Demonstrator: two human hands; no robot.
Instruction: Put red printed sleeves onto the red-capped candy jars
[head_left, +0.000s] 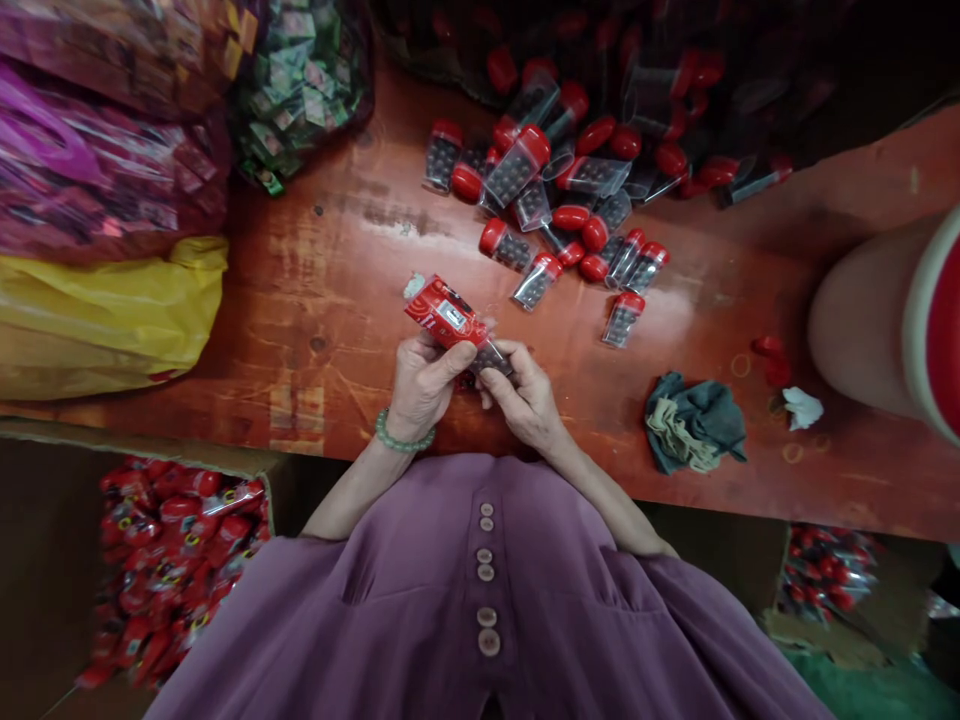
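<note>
Together, two hands — left hand (421, 383), right hand (525, 395) — grip one red packet (445, 313).

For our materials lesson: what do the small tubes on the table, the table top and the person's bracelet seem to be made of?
Tubes: clear glossy plastic, probably, since the dark contents show through; red caps look like smooth plastic.
Table: wood with a worn reddish varnish; knots and scuffed pale patches show.
Bracelet: pale green round beads, perhaps jade or glass; cannot tell which.
</note>
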